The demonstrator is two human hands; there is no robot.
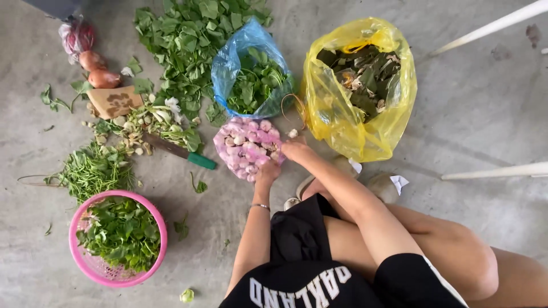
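A pink net bag of garlic bulbs (244, 146) lies on the concrete floor in front of me. My left hand (267, 170) grips its lower right edge. My right hand (295, 149) holds the bag's right side, fingers closed near a loose garlic clove (293, 133). A thin bracelet sits on my left wrist. I am squatting, with my knees at the lower right.
A blue bag of green leaves (251, 71) and a yellow bag of leaf scraps (359, 80) stand behind the garlic. A green-handled knife (180, 151) lies left, beside trimmings. A pink basket of greens (117, 236) sits lower left. Onions (97, 68) lie upper left.
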